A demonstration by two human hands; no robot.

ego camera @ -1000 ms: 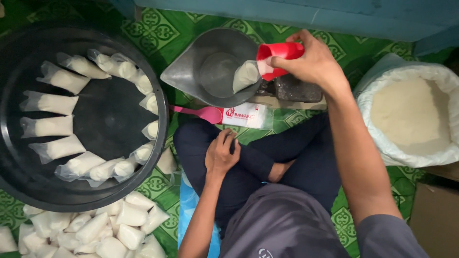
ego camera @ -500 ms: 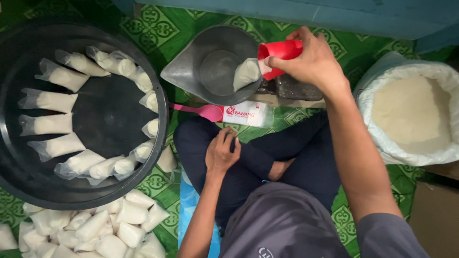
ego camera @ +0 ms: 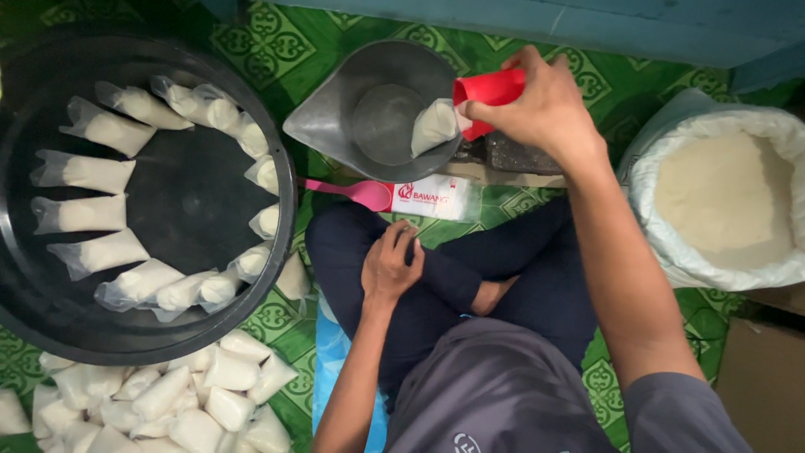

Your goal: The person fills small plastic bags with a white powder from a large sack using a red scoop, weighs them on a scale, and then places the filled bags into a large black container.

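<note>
Right hand [ego camera: 541,105] grips red cup [ego camera: 489,92] and small filled bag [ego camera: 434,126] over grey scale pan [ego camera: 369,105]; left hand [ego camera: 390,264], loosely curled, empty, rests on knee below pan.

One black round tray [ego camera: 33,310], one grey scale pan [ego camera: 335,117], one red cup [ego camera: 490,88], one pink spoon [ego camera: 352,191], one open white sack [ego camera: 662,243]

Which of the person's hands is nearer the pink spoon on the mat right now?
Left. The left hand rests on the leg just below the pink spoon, not touching it. The right hand is farther, up over the grey pan, holding a red cup.
</note>
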